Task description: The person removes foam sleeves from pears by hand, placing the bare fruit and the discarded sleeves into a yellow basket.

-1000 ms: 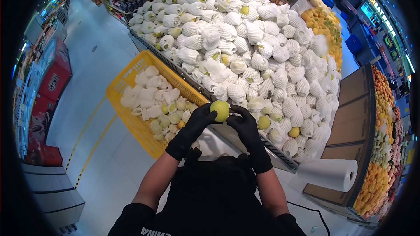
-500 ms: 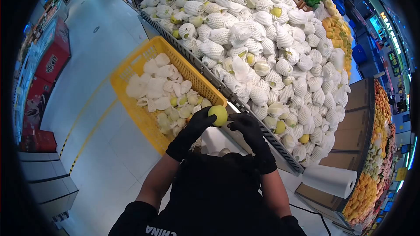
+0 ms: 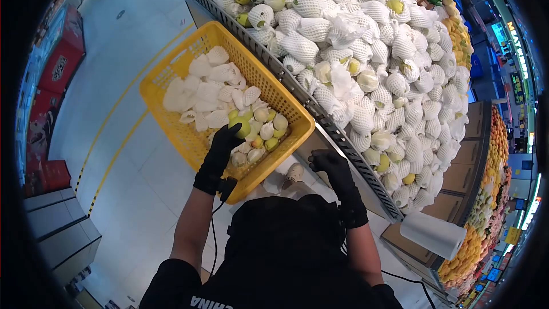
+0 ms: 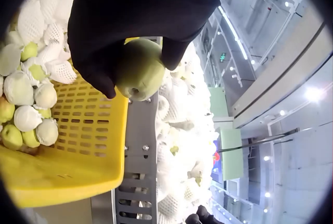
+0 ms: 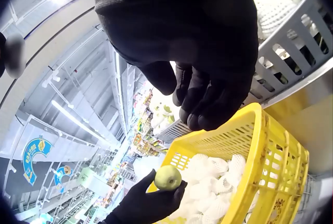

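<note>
My black-gloved left hand point(image 3: 222, 146) holds a round, yellow-green pear point(image 3: 243, 127) over the yellow plastic basket point(image 3: 166, 63). In the left wrist view, the thumb and fingers grip the pear point(image 4: 138, 70) at its sides, its end facing out bare. Below it in the basket lie several pears point(image 3: 266, 130), some with thin white wrapping, beside a heap of white foam nets point(image 3: 209, 88). My right hand point(image 3: 331, 169), also gloved, hovers beside the display's edge, its fingers loosely bent. Nothing shows between them in the right wrist view.
A large sloping display of foam-netted fruit point(image 3: 366, 40) rises ahead, edged by a grey slotted rail point(image 3: 320, 114). At its near right corner lies a white plastic roll point(image 3: 433, 234). Yellow floor lines point(image 3: 123, 143) run left of the basket, and a red cooler point(image 3: 60, 63) stands beyond.
My left hand has carried the pear left, from in front of my chest to over the basket. My right hand has stayed near the rail, now apart from the left. The head view has shifted downward.
</note>
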`<state>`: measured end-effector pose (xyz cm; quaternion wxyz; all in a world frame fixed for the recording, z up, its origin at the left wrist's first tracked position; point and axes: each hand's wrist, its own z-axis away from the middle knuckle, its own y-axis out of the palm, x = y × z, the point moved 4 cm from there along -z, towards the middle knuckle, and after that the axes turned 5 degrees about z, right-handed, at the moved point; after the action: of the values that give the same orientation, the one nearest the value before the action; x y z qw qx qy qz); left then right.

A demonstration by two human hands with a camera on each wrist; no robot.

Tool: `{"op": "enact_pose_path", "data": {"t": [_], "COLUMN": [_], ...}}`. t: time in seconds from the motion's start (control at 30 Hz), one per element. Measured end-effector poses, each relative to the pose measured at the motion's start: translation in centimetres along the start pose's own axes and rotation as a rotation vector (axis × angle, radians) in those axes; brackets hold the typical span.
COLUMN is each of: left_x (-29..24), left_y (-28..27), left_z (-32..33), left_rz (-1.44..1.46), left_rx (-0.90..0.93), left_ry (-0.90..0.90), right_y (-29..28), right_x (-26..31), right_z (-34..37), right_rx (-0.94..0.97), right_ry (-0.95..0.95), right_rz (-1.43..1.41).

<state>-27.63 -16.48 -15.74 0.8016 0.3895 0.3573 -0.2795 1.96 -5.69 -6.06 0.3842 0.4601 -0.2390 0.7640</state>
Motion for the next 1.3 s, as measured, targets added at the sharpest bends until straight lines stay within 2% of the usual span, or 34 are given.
{"op": "enact_pose_path", "data": {"t": [0.07, 0.1, 0.2, 0.3, 0.4, 0.5, 0.6, 0.7, 0.8, 0.83, 0.93, 0.97, 1.1, 1.2, 1.3], "left_x": [-0.8, -0.6, -0.6, 0.6, 3.3, 3.4, 3.6, 6.9, 9.3, 10.5, 14.2, 15.4, 17.1, 17.7, 18.8], "left_y": [-0.5, -0.8, -0.7, -1.1, -1.9, -0.7, 0.8, 0.5, 0.8, 0.6, -0.6, -0.9, -0.8, -0.9, -1.6], "left_z": [-0.2, -0.6, -1.6, -4.1, -7.0, -8.0, -8.7, -10.5, -11.0, -11.5, -11.9, -12.0, -11.1, -10.5, -10.7], "left_rz": [-0.145, -0.059, -0.170, -0.698, -0.612, -0.867, -0.856, -1.017, -1.181, -1.322, -1.364, -1.334, -1.345, -1.273, -1.297], "left_rx": [0.001, -0.021, -0.057, -0.103, -0.037, -0.025, 0.089, 0.260, 0.325, 0.325, 0.400, 0.390, 0.407, 0.355, 0.372], "left_ry": [0.067, -0.025, 0.063, 0.415, 0.423, 0.479, 0.258, 0.284, 0.341, 0.300, 0.159, 0.097, 0.156, 0.196, 0.074], "right_y": [0.0, -0.1, -0.4, -0.4, 0.1, 0.0, -0.2, -0.6, -0.9, -1.0, -0.8, -0.9, -1.1, -1.3, -1.3], "right_x": [0.4, 0.7, 1.8, 1.6, 1.4, 1.1, 0.9, 0.5, 0.0, -0.2, 0.0, -0.1, -0.7, -0.8, -0.5], "right_z": [-0.4, -0.7, -1.2, -1.7, -1.8, -1.5, -1.1, -0.8, -0.5, -0.5, -0.1, -0.1, 0.1, 0.2, 0.5], "right_rx": [0.005, 0.004, -0.035, -0.052, -0.024, -0.031, -0.075, -0.111, -0.127, -0.132, -0.169, -0.166, -0.169, -0.184, -0.208], "right_ry": [0.013, 0.015, 0.036, 0.051, 0.054, 0.058, 0.088, 0.109, 0.114, 0.115, 0.139, 0.146, 0.164, 0.171, 0.151], "right_rz": [0.030, 0.043, 0.004, -0.006, 0.001, -0.004, -0.010, -0.014, -0.035, -0.045, -0.054, -0.042, -0.027, -0.024, -0.027]}}
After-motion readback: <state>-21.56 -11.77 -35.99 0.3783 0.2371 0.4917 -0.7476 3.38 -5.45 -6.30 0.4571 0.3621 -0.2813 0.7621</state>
